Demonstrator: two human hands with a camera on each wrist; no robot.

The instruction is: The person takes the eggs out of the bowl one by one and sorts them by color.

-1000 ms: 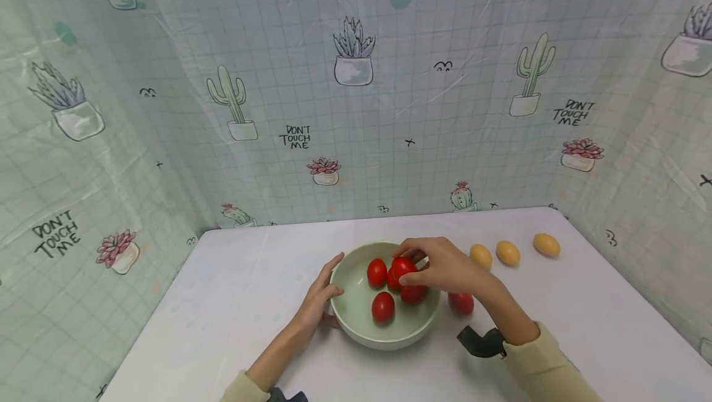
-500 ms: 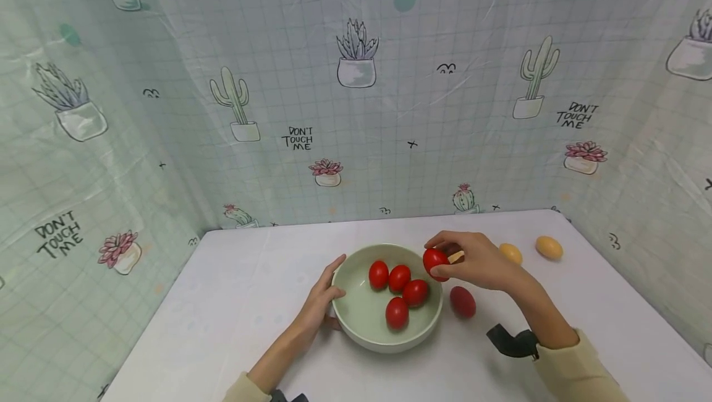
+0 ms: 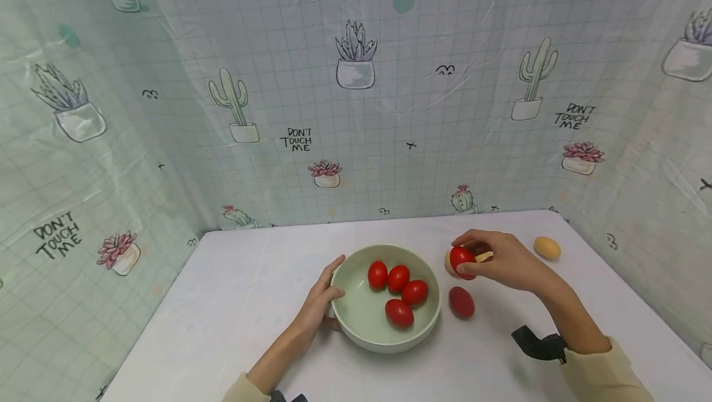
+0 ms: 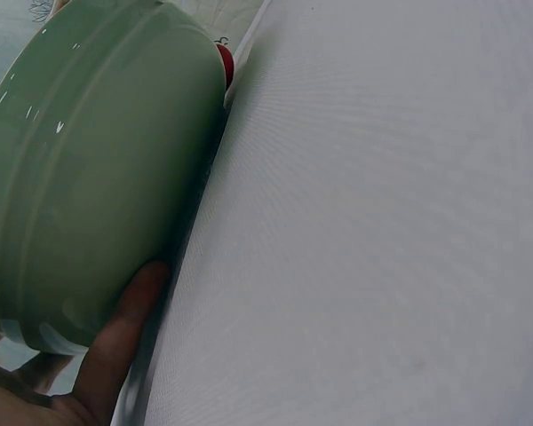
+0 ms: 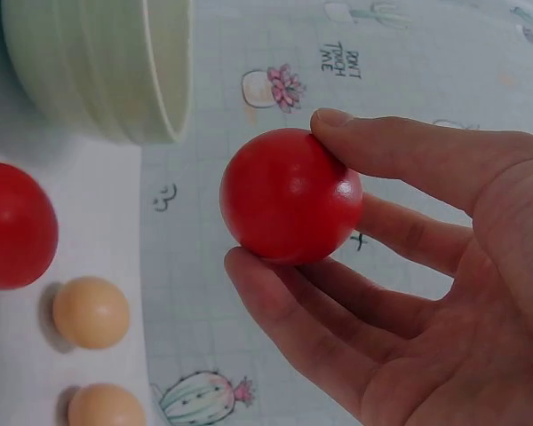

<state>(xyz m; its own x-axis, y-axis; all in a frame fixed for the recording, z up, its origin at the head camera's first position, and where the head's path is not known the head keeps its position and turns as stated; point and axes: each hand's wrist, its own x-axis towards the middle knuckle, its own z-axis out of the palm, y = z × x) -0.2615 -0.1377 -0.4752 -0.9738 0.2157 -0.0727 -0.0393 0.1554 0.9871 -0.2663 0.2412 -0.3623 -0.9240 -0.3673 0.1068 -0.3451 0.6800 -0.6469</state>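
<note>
My right hand pinches a red egg between thumb and fingertips, above the table to the right of the pale green bowl. In the right wrist view the red egg sits at the fingertips, with the thumb across from the fingers. My left hand grips the bowl's left side, its thumb at the rim. The left wrist view has a finger against the lower outside of the bowl. Several red eggs lie inside the bowl.
Another red egg lies on the white table just right of the bowl. Yellow eggs are partly hidden behind my right hand in the head view. One more yellow egg lies farther right. A patterned curtain surrounds the table.
My right hand has carried the red egg out from over the bowl to the right. Inside the bowl, the nearest egg has rolled rightward. The left hand stays on the bowl.
</note>
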